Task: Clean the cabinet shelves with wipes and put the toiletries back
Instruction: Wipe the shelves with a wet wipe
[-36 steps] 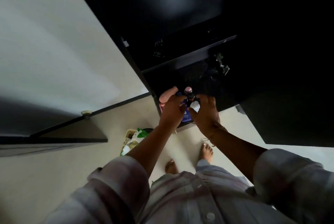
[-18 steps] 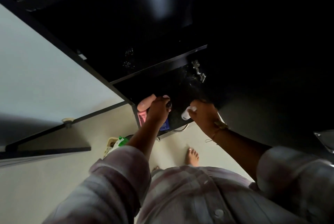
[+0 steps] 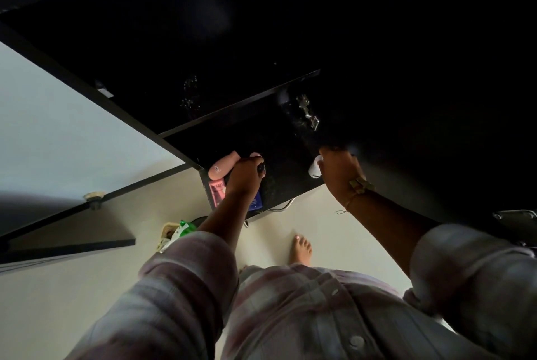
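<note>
Toiletries sit at frame centre on the lower cabinet shelf [image 3: 286, 176]: one pink tube [image 3: 223, 165], one pink packet [image 3: 217, 191], one blue bottle [image 3: 256, 201], and one dark-capped item [image 3: 261, 168] gripped by the left hand [image 3: 245, 179]. The right hand [image 3: 338, 172] has split off rightward from the cluster, curled round one small white item [image 3: 314, 167] (wipe or bottle, cannot tell). It is likely heading to the shelf's right side, so restocking is only partly done.

Left grip [image 3: 242, 178] clasps toiletries [image 3: 222, 169]; right grip [image 3: 338, 173] holds white object [image 3: 314, 166].
</note>
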`<state>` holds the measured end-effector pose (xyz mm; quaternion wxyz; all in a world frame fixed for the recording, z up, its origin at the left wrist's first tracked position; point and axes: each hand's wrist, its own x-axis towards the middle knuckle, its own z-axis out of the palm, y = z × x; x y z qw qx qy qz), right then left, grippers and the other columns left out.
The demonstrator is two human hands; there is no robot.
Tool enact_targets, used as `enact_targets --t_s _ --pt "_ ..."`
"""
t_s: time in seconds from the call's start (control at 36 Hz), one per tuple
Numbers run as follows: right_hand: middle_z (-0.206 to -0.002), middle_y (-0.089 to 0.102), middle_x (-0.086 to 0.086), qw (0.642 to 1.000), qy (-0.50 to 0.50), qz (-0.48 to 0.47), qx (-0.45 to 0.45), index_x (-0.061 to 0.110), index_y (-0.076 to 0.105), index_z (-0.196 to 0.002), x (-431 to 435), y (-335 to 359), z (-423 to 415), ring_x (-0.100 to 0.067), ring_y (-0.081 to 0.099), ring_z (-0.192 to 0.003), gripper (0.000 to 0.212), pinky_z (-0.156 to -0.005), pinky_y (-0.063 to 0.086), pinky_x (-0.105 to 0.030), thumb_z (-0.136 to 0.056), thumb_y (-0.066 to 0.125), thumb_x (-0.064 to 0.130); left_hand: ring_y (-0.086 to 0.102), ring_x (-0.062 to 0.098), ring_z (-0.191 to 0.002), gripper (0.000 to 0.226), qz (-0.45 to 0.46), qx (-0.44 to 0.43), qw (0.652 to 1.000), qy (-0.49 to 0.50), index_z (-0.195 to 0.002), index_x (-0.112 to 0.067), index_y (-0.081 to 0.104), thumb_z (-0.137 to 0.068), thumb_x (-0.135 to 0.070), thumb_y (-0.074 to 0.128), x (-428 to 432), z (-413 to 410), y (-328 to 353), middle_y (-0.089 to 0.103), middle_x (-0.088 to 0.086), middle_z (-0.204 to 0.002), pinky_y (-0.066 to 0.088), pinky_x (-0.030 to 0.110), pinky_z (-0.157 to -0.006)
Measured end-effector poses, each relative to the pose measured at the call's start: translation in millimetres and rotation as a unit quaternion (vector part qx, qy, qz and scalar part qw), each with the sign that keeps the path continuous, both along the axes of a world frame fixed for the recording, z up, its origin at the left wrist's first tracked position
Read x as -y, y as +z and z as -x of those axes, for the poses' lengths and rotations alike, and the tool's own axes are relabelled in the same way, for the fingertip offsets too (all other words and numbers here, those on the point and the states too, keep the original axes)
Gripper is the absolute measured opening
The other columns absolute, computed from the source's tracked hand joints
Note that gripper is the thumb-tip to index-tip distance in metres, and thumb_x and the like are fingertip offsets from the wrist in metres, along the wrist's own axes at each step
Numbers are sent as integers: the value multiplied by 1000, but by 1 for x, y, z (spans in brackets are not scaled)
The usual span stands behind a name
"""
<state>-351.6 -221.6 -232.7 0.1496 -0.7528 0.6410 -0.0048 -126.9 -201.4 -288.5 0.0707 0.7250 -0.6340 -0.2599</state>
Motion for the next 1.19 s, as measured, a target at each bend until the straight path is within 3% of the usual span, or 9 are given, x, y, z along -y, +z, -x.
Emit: enact_targets --t_s 0.14,0.31,0.56,0.67,0.78,0.89,0.97,1.08,1.19 --pt "-93 67 -13 1000 -12 -11 5 9 62 -97 5 1 4 -31 67 -86 14 -63 37 -24 -97 49 14 63 19 -108 34 23 -19 1000 2 -129 -17 55 -96 -22 54 -1 1 1 66 7 -116 54 33 -91" --pt "-100 64 -20 998 -49 -17 -25 8 60 -109 12 11 -2 -41 66 -91 21 -70 51 -37 -97 44 12 57 19 -119 40 53 -40 997 -25 -132 -14 55 -94 -26 58 6 13 8 63 7 -126 46 27 -96" --pt "-101 64 -21 991 -126 -40 2 4 54 -112 10 11 -4 -40 63 -92 23 -68 39 -34 -101 36 12 57 22 -121 44 44 -80 995 -46 -133 -13 54 -92 -26 61 38 45 17 62 10 -128 48 34 -100" --pt "-107 65 -20 990 -133 -35 28 2 53 -121 2 12 -3 -36 65 -98 26 -76 50 -36 -103 38 12 57 22 -121 44 49 -85 994 -54 -133 -11 54 -92 -25 62 51 60 21 61 11 -128 48 29 -97" --pt "-108 66 -21 978 -170 -48 113 0 56 -117 -5 16 -3 -40 63 -102 23 -80 49 -39 -100 45 11 59 22 -119 41 50 -93 993 -60 -131 -10 55 -93 -24 60 62 71 21 63 11 -126 49 29 -96" --pt "-115 65 -22 969 -190 -42 154 1 46 -132 -14 12 -2 -41 62 -108 39 -87 50 -42 -96 54 12 62 22 -112 38 53 -82 992 -80 -127 -10 57 -93 -26 60 69 81 18 65 12 -120 53 30 -91" --pt "-111 67 -22 957 -221 -31 185 2 38 -140 -24 6 -2 -42 64 -101 54 -81 54 -45 -92 60 16 64 23 -108 37 54 -72 992 -84 -125 -9 58 -93 -28 59 74 89 17 67 13 -115 53 30 -87" --pt "-97 68 -14 953 -229 -31 196 8 46 -124 -35 -3 2 -41 66 -89 39 -70 51 -38 -88 60 15 66 27 -105 36 46 -77 993 -80 -125 -11 56 -92 -27 59 82 96 13 69 13 -110 54 37 -87" --pt "-100 66 -10 962 -201 -36 181 10 57 -107 -42 -13 8 -38 64 -89 22 -74 53 -40 -85 60 12 64 29 -107 38 32 -65 994 -83 -125 -11 55 -92 -29 60 90 104 9 67 13 -112 52 37 -89"
